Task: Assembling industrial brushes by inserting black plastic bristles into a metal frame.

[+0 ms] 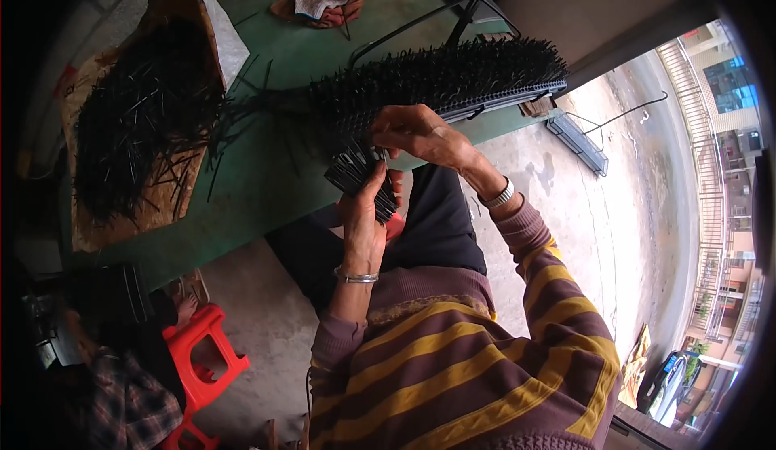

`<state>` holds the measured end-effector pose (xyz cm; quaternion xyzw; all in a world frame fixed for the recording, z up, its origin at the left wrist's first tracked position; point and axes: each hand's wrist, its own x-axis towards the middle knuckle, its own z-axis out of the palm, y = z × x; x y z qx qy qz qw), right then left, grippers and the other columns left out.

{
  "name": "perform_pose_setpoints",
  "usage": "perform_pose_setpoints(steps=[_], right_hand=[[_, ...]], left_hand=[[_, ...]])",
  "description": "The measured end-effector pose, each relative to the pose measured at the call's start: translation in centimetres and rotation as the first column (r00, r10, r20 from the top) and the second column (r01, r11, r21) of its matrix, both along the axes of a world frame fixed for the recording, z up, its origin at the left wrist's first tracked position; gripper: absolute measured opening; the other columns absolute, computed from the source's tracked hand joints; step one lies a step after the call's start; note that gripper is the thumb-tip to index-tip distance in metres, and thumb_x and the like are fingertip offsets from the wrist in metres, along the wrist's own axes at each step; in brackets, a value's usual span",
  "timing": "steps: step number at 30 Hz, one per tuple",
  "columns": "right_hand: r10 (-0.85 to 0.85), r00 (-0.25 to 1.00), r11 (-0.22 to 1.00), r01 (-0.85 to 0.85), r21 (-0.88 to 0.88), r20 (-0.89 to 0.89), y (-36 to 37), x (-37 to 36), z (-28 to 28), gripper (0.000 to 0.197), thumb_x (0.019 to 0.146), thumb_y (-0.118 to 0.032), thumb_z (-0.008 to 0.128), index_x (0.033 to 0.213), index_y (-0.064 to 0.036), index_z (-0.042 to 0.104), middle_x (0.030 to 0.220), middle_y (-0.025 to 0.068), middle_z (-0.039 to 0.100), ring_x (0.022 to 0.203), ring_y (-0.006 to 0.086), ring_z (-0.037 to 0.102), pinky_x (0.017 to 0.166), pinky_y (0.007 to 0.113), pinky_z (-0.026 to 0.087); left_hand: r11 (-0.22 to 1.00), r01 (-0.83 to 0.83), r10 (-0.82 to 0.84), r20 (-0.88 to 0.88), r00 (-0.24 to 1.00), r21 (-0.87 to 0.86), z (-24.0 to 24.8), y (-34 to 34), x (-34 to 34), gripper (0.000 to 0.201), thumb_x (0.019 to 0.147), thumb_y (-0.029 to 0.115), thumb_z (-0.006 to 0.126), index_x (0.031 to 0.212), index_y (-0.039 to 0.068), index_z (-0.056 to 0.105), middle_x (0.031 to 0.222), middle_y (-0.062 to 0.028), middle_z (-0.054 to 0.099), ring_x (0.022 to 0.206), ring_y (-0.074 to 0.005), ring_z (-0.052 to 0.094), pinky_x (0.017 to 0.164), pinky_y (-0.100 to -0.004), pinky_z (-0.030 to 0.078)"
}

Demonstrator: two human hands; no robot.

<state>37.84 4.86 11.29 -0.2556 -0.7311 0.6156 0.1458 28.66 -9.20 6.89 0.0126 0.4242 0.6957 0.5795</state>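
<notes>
My left hand [365, 207] is closed round a bundle of thin black strips [349, 173], held over my lap at the table's near edge. My right hand [424, 136] is just above and to the right of it, fingers bent and pressed together. What those fingertips pinch is too small to make out. Beyond my hands is a long rack [485, 104] with a slotted grey edge, densely filled with upright black strips [436, 74]. The right hand overlaps the rack's near side in view; contact cannot be told.
A heap of loose black strips [145, 118] lies on brown cardboard [85, 228] on the green table [250, 207]. Crumpled cloth [323, 4] lies at the back. Another rack [578, 144] stands on the floor at right. At lower left are a red stool [194, 353] and another person [129, 401].
</notes>
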Motion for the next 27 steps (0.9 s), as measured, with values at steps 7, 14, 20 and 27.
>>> perform_pose_setpoints(steps=[7, 14, 20, 27], right_hand=[[-0.038, 0.995, 0.989, 0.025, -0.144, -0.088, 0.3, 0.1, -0.2, 0.012, 0.094, -0.009, 0.064, 0.096, 0.0019, 0.064, 0.080, 0.0019, 0.064, 0.071, 0.0094, 0.062, 0.067, 0.025, 0.051], [-0.110, 0.984, 0.988, 0.093, -0.121, -0.142, 0.9, 0.8, 0.5, 0.008, 0.095, -0.007, 0.062, 0.097, 0.0009, 0.063, 0.078, 0.0033, 0.066, 0.071, 0.0106, 0.065, 0.068, 0.025, 0.053], [-0.321, 0.907, 0.853, 0.402, 0.332, -0.273, 1.9, -0.2, 1.9, 0.006, 0.096, -0.003, 0.057, 0.098, 0.0014, 0.060, 0.080, 0.0059, 0.067, 0.077, 0.0134, 0.070, 0.070, 0.027, 0.056], [-0.246, 0.910, 0.929, 0.320, 0.187, -0.334, 4.0, -1.7, -0.4, 0.007, 0.096, -0.001, 0.055, 0.098, 0.0032, 0.059, 0.089, 0.0077, 0.066, 0.079, 0.0155, 0.071, 0.072, 0.026, 0.057]], left_hand=[[1.000, 0.016, -0.018, -0.078, 0.997, -0.026, 0.4, 0.3, -0.6, 0.019, 0.087, 0.019, 0.073, 0.096, 0.003, 0.067, 0.075, -0.0050, 0.067, 0.058, -0.0108, 0.059, 0.053, -0.0239, 0.048], [0.996, 0.050, -0.051, -0.013, 0.999, -0.075, 0.1, 0.5, -0.9, 0.025, 0.089, 0.021, 0.072, 0.104, 0.003, 0.064, 0.087, -0.0093, 0.072, 0.073, -0.0167, 0.069, 0.059, -0.0279, 0.052], [0.998, 0.028, -0.020, 0.136, 0.991, -0.054, -1.2, 0.8, -1.0, 0.031, 0.089, 0.027, 0.072, 0.113, 0.011, 0.061, 0.105, -0.0114, 0.070, 0.093, -0.0237, 0.069, 0.076, -0.0397, 0.056], [0.997, -0.003, 0.020, 0.227, 0.974, -0.076, -1.7, 1.5, 0.1, 0.027, 0.088, 0.024, 0.073, 0.108, 0.008, 0.065, 0.098, -0.0094, 0.069, 0.089, -0.0240, 0.069, 0.078, -0.0419, 0.057]])
